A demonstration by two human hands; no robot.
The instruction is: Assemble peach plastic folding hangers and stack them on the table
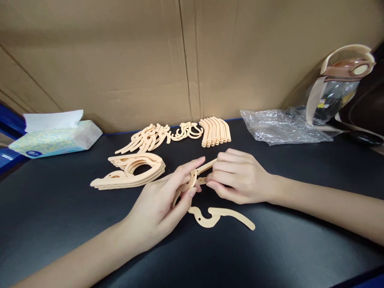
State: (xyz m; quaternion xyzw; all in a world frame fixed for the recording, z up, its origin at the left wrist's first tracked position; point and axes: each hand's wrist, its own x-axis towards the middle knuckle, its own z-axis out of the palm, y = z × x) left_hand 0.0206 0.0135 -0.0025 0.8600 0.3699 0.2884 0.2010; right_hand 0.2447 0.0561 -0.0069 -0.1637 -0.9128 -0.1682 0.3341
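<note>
Right of the stacked hangers (129,179), my left hand (166,196) pinched a curved piece (193,180) while my right hand (238,177) clasped a strip (207,166).

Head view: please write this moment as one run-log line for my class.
left hand: holding curved piece; right hand: holding strip; near: hooked piece; left: stack of pieces; far: row of bent strips
</note>
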